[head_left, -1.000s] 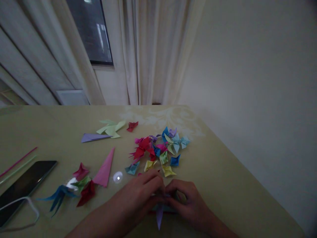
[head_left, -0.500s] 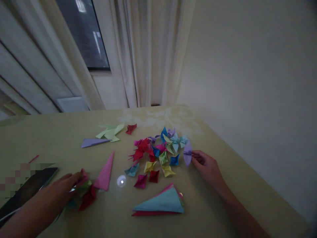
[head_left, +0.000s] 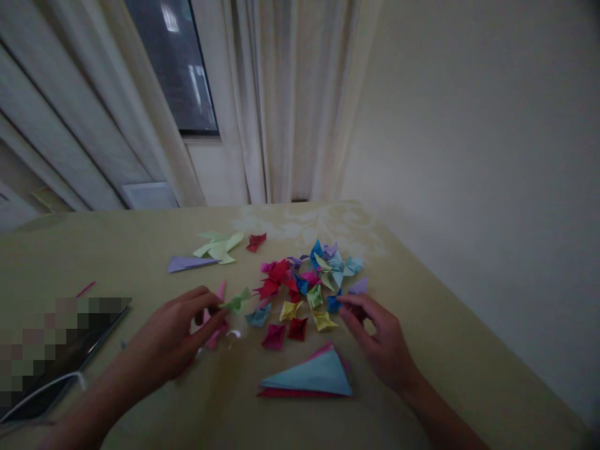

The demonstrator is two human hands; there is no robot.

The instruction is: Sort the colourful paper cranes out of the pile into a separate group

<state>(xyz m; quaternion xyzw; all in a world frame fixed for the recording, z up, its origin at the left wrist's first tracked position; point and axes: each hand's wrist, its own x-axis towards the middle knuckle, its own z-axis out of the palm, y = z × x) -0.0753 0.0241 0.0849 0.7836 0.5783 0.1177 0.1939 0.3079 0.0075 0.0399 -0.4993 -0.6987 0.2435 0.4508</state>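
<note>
My left hand pinches a light green folded paper piece between thumb and fingers, just left of the pile. Behind these fingers a pink paper cone is partly covered. My right hand is closed with its fingertips on the right edge of a small blue folded paper piece. Beyond that hand lies a purple folded piece, partly hidden. Red, yellow, magenta and teal origami pieces are between my hands, among them a dark red one and a yellow one.
A stack of folded paper cones, light blue on top, lies near me. Farther back are pale green paper strips, a purple paper cone and a red folded piece. A dark tablet-like device with a white cable sits left.
My right hand has let go of the purple piece and moved left to the blue one. My left hand has come right and forward from the near-left pieces, bringing the light green piece.
</note>
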